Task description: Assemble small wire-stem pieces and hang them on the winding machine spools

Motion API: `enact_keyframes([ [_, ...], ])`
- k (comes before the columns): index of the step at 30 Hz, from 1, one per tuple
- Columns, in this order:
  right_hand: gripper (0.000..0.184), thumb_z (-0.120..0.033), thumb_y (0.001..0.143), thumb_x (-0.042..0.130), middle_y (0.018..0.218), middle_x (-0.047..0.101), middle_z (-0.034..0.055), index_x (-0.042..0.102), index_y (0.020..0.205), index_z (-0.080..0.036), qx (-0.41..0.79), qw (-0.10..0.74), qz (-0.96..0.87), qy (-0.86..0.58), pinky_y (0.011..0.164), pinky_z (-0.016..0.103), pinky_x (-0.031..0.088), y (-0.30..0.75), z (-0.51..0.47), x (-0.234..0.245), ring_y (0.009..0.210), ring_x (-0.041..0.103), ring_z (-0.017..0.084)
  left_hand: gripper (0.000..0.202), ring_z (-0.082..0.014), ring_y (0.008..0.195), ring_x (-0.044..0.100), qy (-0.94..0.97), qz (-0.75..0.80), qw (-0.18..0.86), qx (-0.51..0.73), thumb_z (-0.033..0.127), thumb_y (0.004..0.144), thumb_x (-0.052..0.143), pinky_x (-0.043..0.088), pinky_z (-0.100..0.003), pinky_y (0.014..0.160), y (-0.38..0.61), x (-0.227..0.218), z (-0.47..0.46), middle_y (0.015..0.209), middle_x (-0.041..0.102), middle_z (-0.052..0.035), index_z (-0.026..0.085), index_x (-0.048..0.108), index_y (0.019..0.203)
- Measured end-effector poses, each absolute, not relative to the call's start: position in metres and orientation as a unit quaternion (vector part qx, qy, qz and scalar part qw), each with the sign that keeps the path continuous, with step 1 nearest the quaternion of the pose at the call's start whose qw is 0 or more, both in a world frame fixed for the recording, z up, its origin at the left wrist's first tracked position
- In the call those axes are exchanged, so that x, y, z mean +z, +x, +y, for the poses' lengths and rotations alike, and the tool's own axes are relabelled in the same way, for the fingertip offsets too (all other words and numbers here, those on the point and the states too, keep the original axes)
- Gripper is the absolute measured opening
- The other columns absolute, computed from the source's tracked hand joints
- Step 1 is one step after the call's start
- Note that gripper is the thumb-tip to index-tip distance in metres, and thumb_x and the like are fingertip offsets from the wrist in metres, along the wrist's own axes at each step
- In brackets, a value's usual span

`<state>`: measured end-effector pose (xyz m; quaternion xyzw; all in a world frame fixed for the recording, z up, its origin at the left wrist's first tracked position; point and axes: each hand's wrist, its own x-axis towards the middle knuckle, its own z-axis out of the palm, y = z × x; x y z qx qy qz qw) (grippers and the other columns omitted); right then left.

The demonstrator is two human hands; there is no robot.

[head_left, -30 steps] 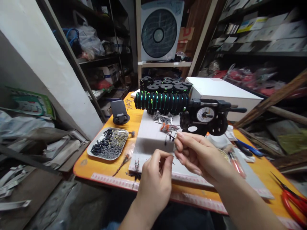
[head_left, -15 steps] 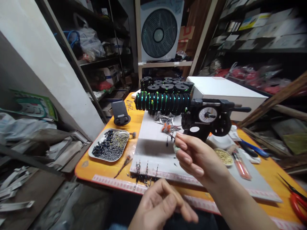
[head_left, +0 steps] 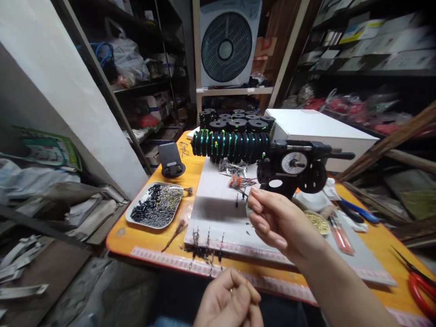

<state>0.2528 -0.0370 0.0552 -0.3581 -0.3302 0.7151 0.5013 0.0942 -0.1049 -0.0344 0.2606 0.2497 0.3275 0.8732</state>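
Note:
My right hand (head_left: 279,220) hangs over the grey board (head_left: 218,204), fingers closed in a pinch. A small pale greenish piece (head_left: 250,210) shows at its fingers; its kind I cannot make out. Just beyond the fingertips is a bundle of thin stems with orange ends (head_left: 235,181); whether they touch is unclear. A small dark piece (head_left: 237,200) appears below the bundle. My left hand (head_left: 230,299) is low at the table's front edge, thumb and fingers pressed together. Between them glints a tiny gold-coloured bit (head_left: 231,291), too small to name.
A dial-fitted winder (head_left: 294,162) carries black foam spools (head_left: 231,146) wound with green line. At left stands a white tray (head_left: 136,223) of small black and grey pieces. Rightward are a bowl of gold pieces (head_left: 318,222) and red-handled scissors (head_left: 417,288). Dark small parts (head_left: 204,252) line the board's front edge.
My left hand has shifted slightly right and down, and its loosely extended fingers have curled into a pinch. My right hand has stayed almost in place.

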Motion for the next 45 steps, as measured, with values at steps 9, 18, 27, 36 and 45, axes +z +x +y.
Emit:
enact_keyframes([
  [9, 0.038, -0.045, 0.083, 0.067, 0.044, 0.052, -0.0049, 0.048, 0.064, -0.017, 0.703, 0.498, -0.344, -0.373, 0.026, 0.007, 0.019, 0.255, -0.038, 0.056, 0.025, 0.029, -0.001, 0.044, -0.0028, 0.032, 0.034, 0.254, 0.255, 0.870, 0.338, 0.059, 0.075, 0.071, 0.021, -0.016, 0.041, 0.095, -0.025, -0.099, 0.038, 0.045, 0.0096, 0.018, 0.053, 0.077],
  [18, 0.041, -0.050, 0.087, 0.058, 0.044, 0.047, -0.0078, 0.041, 0.066, -0.020, 0.664, 0.495, -0.383, -0.409, 0.027, 0.009, 0.015, 0.253, -0.036, 0.050, 0.026, 0.023, -0.001, 0.049, -0.0029, 0.033, 0.037, 0.255, 0.260, 0.866, 0.344, 0.058, 0.072, 0.074, 0.018, -0.017, 0.041, 0.096, -0.035, -0.102, 0.040, 0.050, 0.0062, 0.018, 0.046, 0.069],
  [27, 0.036, -0.042, 0.097, 0.047, 0.056, 0.060, -0.0061, 0.048, 0.129, -0.026, 0.383, 0.517, -0.537, -0.545, 0.038, 0.015, 0.032, 0.255, -0.026, 0.047, 0.035, 0.042, 0.005, 0.048, -0.0024, 0.034, 0.050, 0.326, 0.319, 0.789, 0.411, 0.058, 0.083, 0.063, 0.021, -0.013, 0.035, 0.099, -0.049, -0.095, 0.076, 0.072, -0.0054, 0.017, 0.055, 0.108],
  [36, 0.024, -0.036, 0.094, 0.053, 0.052, 0.056, -0.0037, 0.058, 0.080, -0.018, 0.332, 0.481, -0.586, -0.562, 0.038, 0.020, 0.031, 0.254, -0.007, 0.049, 0.034, 0.043, 0.006, 0.054, -0.0197, 0.086, 0.072, 0.660, 0.496, 0.361, 0.434, 0.028, 0.095, 0.048, 0.059, -0.030, 0.068, 0.064, -0.061, -0.114, 0.147, 0.050, -0.0115, 0.035, 0.035, 0.146],
  [45, 0.038, -0.050, 0.094, 0.049, 0.051, 0.055, -0.0041, 0.057, 0.077, -0.016, 0.585, 0.438, -0.508, -0.456, 0.029, 0.013, 0.021, 0.265, -0.055, 0.064, 0.028, 0.033, 0.002, 0.034, -0.0247, 0.103, 0.060, 0.693, 0.444, 0.335, 0.457, 0.025, 0.090, 0.059, 0.044, -0.035, 0.092, 0.090, 0.014, -0.080, 0.117, 0.068, -0.0107, 0.022, 0.063, 0.124],
])
